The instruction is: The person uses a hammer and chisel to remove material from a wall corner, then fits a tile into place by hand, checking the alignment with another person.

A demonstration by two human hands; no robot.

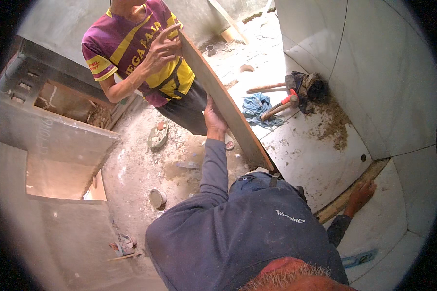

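Note:
A long wooden plank point(228, 99) slants from the upper middle down toward my waist. My left hand point(215, 121) grips its side, thumb showing and the other fingers hidden behind the board. Another person's hand point(162, 51) touches the plank's far end. Low on the right, my right hand point(360, 196) is curled over a wooden strip point(337, 206) between large white tiles; its fingers show only in part. Beyond the plank, a red-headed hammer point(282, 105) lies by a blue cloth point(256, 107).
The other person point(141, 53), in a purple and yellow shirt, stands far left of the plank. A dark bundle point(311, 89) and scattered dirt lie on the white tiles point(301, 150). A bucket point(157, 199) and a rubble-filled basin point(158, 136) stand left. A blue level-like tool point(359, 258) lies near right.

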